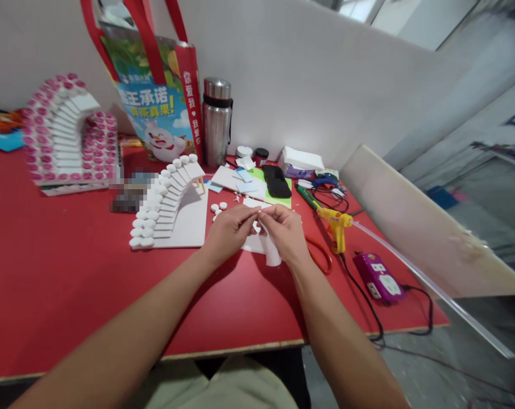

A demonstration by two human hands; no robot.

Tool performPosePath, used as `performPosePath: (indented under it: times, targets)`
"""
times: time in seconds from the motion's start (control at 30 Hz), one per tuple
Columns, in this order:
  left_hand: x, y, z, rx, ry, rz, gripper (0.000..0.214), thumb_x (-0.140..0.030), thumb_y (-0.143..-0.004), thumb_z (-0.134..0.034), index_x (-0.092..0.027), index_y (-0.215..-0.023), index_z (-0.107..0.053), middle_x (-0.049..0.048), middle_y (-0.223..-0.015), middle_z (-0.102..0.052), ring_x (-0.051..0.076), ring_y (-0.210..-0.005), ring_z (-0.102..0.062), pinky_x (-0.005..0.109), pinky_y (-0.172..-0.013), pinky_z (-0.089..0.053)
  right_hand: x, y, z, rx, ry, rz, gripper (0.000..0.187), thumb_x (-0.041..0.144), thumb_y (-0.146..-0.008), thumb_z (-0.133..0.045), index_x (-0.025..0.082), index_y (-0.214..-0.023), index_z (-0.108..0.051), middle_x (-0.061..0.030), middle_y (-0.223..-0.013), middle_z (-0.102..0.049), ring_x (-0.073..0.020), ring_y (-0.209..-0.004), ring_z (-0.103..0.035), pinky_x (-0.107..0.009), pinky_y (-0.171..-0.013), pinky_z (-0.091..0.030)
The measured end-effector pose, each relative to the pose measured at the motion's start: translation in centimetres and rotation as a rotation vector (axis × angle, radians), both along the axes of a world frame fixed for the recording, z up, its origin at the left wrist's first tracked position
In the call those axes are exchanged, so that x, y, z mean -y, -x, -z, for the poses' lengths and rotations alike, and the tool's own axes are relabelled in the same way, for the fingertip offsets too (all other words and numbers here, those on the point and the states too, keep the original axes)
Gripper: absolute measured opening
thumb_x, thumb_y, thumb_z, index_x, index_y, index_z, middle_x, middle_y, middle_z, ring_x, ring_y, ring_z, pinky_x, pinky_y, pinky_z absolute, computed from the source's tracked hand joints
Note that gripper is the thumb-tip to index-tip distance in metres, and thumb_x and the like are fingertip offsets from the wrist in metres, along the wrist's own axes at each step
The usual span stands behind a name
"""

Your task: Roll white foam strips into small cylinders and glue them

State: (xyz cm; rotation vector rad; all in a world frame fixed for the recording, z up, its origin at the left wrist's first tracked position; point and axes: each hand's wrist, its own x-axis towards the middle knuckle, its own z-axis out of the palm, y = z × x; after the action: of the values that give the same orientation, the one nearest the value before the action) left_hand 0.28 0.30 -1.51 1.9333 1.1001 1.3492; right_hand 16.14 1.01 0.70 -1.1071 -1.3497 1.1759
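Observation:
My left hand and my right hand meet over the red table, fingertips pinched together. Between them is a thin white strip, like paper or tissue, whose loose end hangs below my right fingers. The pinched part is mostly hidden by my fingers. Under the hands lies a white sheet. Several small white discs sit just beyond my left hand. To the left stands a model curved staircase on a white base, with white discs lining its outer edge.
A yellow glue gun with a long clear stick, orange-handled scissors and a purple power socket are on the right. At the back stand a steel flask, a printed bag and a pink-and-white staircase model. A black phone-like object lies behind my hands.

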Motion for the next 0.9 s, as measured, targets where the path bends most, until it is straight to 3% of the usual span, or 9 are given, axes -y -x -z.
performPosePath:
  times: [0.1, 0.17, 0.33, 0.53, 0.77, 0.9]
  targets:
    - [-0.37, 0.39, -0.35, 0.157, 0.241, 0.093, 0.028, -0.030, -0.098, -0.060, -0.016, -0.109, -0.081, 0.0035, -0.075, -0.071, 0.014, -0.059, -0.064, 0.028, -0.062, -0.053, -0.04, 0.02, -0.04, 0.045, -0.028, -0.029, 0.018, 0.036, -0.080, -0.075, 0.020, -0.077, -0.068, 0.0015, -0.065, -0.066, -0.0117, -0.053, -0.055, -0.027, -0.056, -0.045]
    - [-0.50, 0.63, -0.60, 0.175, 0.310, 0.110, 0.025, -0.030, -0.095, -0.063, -0.016, -0.103, -0.082, 0.0024, -0.070, -0.068, 0.014, -0.058, -0.061, 0.027, -0.058, -0.050, -0.02, -0.02, -0.08, 0.108, -0.069, -0.037, 0.017, 0.036, -0.082, -0.074, 0.020, -0.078, -0.068, 0.0011, -0.066, -0.067, -0.0120, -0.054, -0.056, -0.027, -0.057, -0.046]
    - [-0.46, 0.79, -0.78, 0.060, 0.101, 0.037, 0.021, -0.024, -0.095, -0.062, -0.018, -0.098, -0.082, 0.0033, -0.076, -0.068, 0.014, -0.065, -0.060, 0.029, -0.068, -0.049, -0.08, -0.12, -0.08, 0.116, -0.084, -0.044, 0.021, 0.038, -0.083, -0.075, 0.020, -0.077, -0.068, 0.0004, -0.065, -0.069, -0.0118, -0.053, -0.058, -0.027, -0.057, -0.046]
    - [-0.38, 0.57, -0.53, -0.089, -0.068, -0.034, 0.023, -0.015, -0.096, -0.057, -0.019, -0.085, -0.077, 0.0055, -0.084, -0.073, 0.019, -0.082, -0.066, 0.031, -0.076, -0.048, -0.12, -0.25, -0.30, -0.015, 0.170, -0.080, 0.039, 0.052, -0.070, -0.089, 0.019, -0.075, -0.069, -0.0023, -0.068, -0.073, -0.0131, -0.052, -0.062, -0.026, -0.052, -0.050]
    - [-0.12, 0.36, -0.42, -0.103, -0.098, -0.043, 0.023, -0.015, -0.098, -0.056, -0.017, -0.097, -0.078, 0.0090, -0.094, -0.074, 0.021, -0.089, -0.067, 0.033, -0.080, -0.049, 0.12, -0.16, -0.05, -0.018, 0.100, -0.032, 0.029, 0.045, -0.075, -0.084, 0.020, -0.076, -0.068, -0.0004, -0.065, -0.070, -0.0125, -0.051, -0.058, -0.026, -0.051, -0.047]
    - [-0.53, 0.68, -0.38, 0.033, 0.085, 0.054, 0.022, -0.024, -0.097, -0.059, -0.018, -0.098, -0.081, 0.0049, -0.078, -0.071, 0.017, -0.073, -0.064, 0.031, -0.069, -0.050, 0.01, -0.35, -0.03, 0.076, 0.014, -0.028, 0.023, 0.040, -0.079, -0.078, 0.021, -0.074, -0.067, 0.0003, -0.063, -0.068, -0.0137, -0.053, -0.057, -0.028, -0.054, -0.047]
